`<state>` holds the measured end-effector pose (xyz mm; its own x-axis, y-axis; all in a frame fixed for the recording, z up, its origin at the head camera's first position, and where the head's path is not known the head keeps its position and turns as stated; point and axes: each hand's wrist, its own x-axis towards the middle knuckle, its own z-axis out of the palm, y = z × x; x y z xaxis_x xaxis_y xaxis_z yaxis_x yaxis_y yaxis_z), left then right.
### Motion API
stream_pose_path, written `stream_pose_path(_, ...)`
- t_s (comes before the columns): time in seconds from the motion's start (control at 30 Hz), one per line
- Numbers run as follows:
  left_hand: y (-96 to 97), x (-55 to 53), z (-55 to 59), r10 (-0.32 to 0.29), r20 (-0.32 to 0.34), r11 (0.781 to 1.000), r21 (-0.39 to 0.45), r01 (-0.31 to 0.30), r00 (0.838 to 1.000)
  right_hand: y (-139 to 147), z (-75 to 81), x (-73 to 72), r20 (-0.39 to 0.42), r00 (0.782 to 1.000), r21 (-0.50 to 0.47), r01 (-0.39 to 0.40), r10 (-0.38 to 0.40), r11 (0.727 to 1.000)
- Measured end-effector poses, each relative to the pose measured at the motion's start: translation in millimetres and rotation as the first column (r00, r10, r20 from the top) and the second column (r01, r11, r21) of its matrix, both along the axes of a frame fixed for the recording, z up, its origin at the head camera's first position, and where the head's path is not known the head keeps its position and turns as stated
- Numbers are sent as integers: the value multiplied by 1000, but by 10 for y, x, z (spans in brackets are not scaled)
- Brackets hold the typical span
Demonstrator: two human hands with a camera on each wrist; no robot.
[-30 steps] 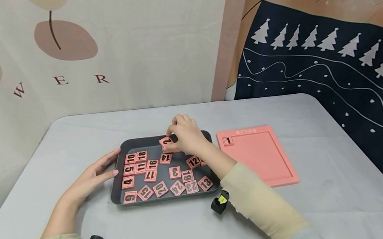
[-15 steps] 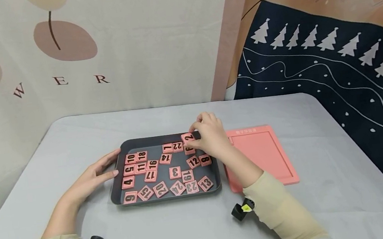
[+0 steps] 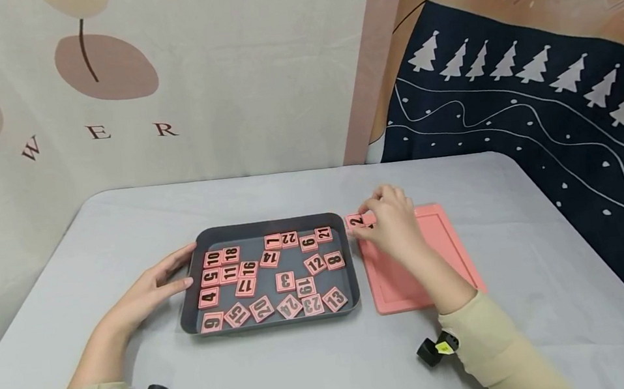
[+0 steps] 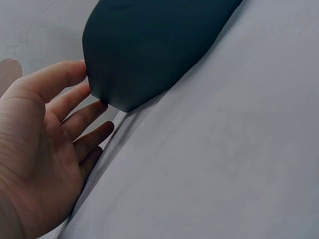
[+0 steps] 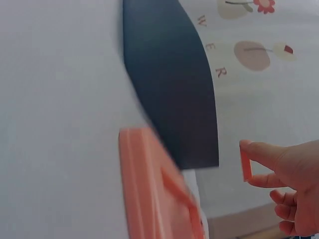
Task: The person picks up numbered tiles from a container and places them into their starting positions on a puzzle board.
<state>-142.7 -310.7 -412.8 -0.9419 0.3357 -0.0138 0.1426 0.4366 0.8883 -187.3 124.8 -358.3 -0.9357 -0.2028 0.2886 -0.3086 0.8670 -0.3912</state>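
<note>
My right hand (image 3: pixel 392 226) pinches a small pink number tile marked 2 (image 3: pixel 354 221) between thumb and forefinger, at the upper left corner of a pink framed board (image 3: pixel 403 281). In the right wrist view the tile (image 5: pixel 245 163) is seen edge-on between the fingertips, other fingers loosely bent. My left hand (image 3: pixel 153 288) rests at the left side of a dark grey tray (image 3: pixel 286 225), fingers fairly straight. The left wrist view has its fingertips touching the tray wall (image 4: pixel 144 55). My right fingers mostly hide the board's upper left corner.
Several pink number tiles lie spread in the tray, such as tile 14 (image 3: pixel 270 258) and tile 13 (image 3: pixel 334 298). The board stands just right of the tray on a table with a pale cloth (image 3: pixel 289 381). Behind hangs a printed curtain (image 3: pixel 252 97).
My right hand has carried tile 2 rightward from over the tray's back to the board's upper left corner, uncovering tiles there. My left hand has stayed at the tray's left edge.
</note>
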Motion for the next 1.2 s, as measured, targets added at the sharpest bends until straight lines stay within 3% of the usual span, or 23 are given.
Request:
stream_pose_path(0.5,4,4,-6,-3,1,1000,10,3,1000,419,-193,0,64,978,-5,202,-201,979)
stream_pose_path(1.2,3,-5,-11,2,3,1000,9,-2,1000,420,-391,-19,91,926,97,358,-367,929)
